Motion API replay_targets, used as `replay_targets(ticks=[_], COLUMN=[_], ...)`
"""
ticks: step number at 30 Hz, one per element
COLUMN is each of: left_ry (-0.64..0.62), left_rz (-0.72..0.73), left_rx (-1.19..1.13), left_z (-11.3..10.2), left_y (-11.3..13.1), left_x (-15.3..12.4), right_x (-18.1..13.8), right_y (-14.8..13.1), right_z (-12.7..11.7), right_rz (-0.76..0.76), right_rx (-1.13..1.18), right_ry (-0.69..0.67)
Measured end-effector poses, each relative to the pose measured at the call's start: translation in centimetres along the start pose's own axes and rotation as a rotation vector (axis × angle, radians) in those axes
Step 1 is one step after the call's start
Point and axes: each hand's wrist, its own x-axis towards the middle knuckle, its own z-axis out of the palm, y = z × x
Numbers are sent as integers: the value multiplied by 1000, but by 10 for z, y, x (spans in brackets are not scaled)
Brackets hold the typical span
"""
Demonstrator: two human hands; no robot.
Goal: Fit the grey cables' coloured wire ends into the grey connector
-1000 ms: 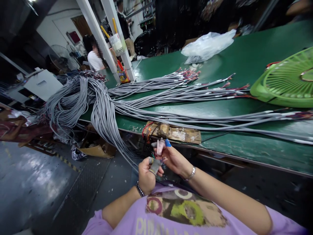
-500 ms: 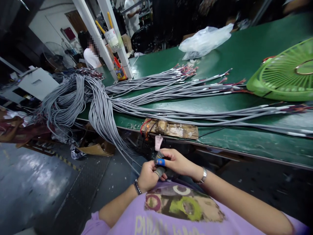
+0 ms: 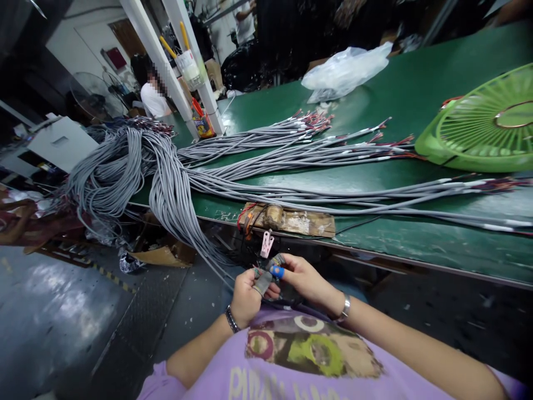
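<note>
Taking the hands as the centre of the dial, a white box [image 3: 62,143] stands far out at ten o'clock. In the same direction but nearer comes a looped heap of grey cable [image 3: 110,161], then a hanging bundle [image 3: 169,191] that spills over the table edge towards the floor.

The left hand [image 3: 245,294] is at the centre, its covered thumb pressed down on curled fingers, pinching a few thin coloured wires [image 3: 257,272]. These wires sit just at its fingertips, in front of the purple shirt.

A pink clip [image 3: 267,244] hangs at twelve o'clock, just below a wooden block [image 3: 308,223] lying towards one.

The right hand [image 3: 306,280] meets the left from three o'clock, blue tape on one digit, fingers bent inward; whether it grips a strand I cannot tell, the fingertips being small and overlapped.

Beyond, laid-out cables [image 3: 308,158] run between twelve and two on the green table [image 3: 416,244], with a plastic bag [image 3: 347,71] farther off at one and a green fan [image 3: 478,125] at two.

The wires should be light, soft and easily bent, their bare ends fragile; the grey jacket is likely springier and smooth, so the firmest hold would be just behind where the wires emerge.
</note>
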Motion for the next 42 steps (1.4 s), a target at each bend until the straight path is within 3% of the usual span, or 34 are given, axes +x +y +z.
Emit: replay_targets(ticks=[5, 10, 14, 20, 33, 36, 42], left_ry=[-82, 37, 114, 196, 167, 235, 310], left_rz=[110, 26, -27, -52, 9, 26, 22], left_rx=[230, -61, -236, -287, -253, -267, -267], left_z=[-8, -9, -7, -7, -8, -8, -9], left_y=[3, -7, -17, -19, -19, -20, -18], left_x=[-4, -4, -2, 0, -3, -1, 1], right_x=[7, 9, 7, 8, 14, 13, 10], right_y=[-8, -7, 0, 3, 4, 2, 4], right_z=[2, 6, 9, 10, 16, 17, 11], right_rz=[-3, -12, 30, 24, 86, 33, -67], right_rx=[-189, -90, 24, 94, 112, 76, -185], right_ry=[-48, -143, -115, -85, -38, -55, 82])
